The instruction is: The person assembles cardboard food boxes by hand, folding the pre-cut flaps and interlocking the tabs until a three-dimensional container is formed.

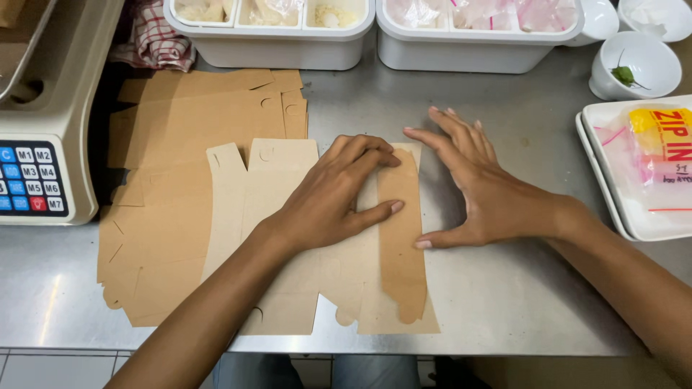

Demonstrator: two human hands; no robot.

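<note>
Stainless steel worktop (504, 302) is seen, tiled floor below its front edge. Near that edge a flat cardboard box blank (288, 216) is pressed by the left hand (331, 198), fingers curled on a folded flap (400, 238), while the right hand (479, 191) is spread open against it; a scale (43, 115) is stood at the left edge
</note>
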